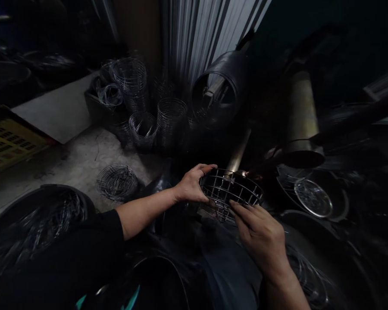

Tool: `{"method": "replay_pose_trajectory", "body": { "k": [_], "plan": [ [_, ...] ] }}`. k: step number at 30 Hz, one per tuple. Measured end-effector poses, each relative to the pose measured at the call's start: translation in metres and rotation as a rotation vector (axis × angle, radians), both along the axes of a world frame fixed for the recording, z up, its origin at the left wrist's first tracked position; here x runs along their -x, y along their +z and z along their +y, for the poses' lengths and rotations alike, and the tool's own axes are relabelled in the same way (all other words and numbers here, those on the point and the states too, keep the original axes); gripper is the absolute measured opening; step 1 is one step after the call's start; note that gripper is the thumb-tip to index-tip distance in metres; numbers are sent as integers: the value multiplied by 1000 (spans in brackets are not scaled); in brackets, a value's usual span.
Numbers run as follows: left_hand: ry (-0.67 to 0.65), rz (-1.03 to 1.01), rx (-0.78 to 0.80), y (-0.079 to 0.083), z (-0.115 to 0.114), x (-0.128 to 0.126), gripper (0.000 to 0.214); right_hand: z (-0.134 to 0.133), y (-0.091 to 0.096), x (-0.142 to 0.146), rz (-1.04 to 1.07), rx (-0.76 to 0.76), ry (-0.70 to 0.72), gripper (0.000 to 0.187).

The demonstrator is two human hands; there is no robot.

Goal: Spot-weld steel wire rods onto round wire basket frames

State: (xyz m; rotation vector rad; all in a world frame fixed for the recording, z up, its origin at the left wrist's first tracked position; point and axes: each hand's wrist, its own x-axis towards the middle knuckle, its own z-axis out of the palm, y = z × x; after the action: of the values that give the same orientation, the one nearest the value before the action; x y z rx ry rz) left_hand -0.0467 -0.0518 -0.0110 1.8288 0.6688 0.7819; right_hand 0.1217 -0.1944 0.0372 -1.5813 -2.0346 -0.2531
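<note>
Left hand (pixel 191 186) clasps the wire fan guard (pixel 230 192) by its rim, right hand (pixel 261 234) fingers lie across its near edge, grip unclear; stacked guards (pixel 168 117) stand behind.

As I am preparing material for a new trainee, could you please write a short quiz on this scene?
1. True or false: the left hand and the right hand both touch the round wire grille.
2. What lies apart, further to the left of the left hand? A) a loose wire grille B) a hammer C) a glove
3. Fill in: the crate at the far left edge is ___ in colour.

Key: 1 true; 2 A; 3 yellow.
</note>
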Motion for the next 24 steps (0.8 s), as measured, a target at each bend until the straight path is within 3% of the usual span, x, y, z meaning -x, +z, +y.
{"method": "replay_pose_trajectory", "body": {
  "k": [5, 16, 24],
  "plan": [
    [24, -13, 17, -1, 10, -10, 104, 14, 3, -9, -51, -16, -21, 20],
    [12, -81, 96, -11, 19, -19, 103, 26, 3, -17, 89, 24, -11, 19],
    [91, 19, 66, -4, 34, -29, 108, 47, 2, -30, 70, -36, -49, 20]
  ]
}}
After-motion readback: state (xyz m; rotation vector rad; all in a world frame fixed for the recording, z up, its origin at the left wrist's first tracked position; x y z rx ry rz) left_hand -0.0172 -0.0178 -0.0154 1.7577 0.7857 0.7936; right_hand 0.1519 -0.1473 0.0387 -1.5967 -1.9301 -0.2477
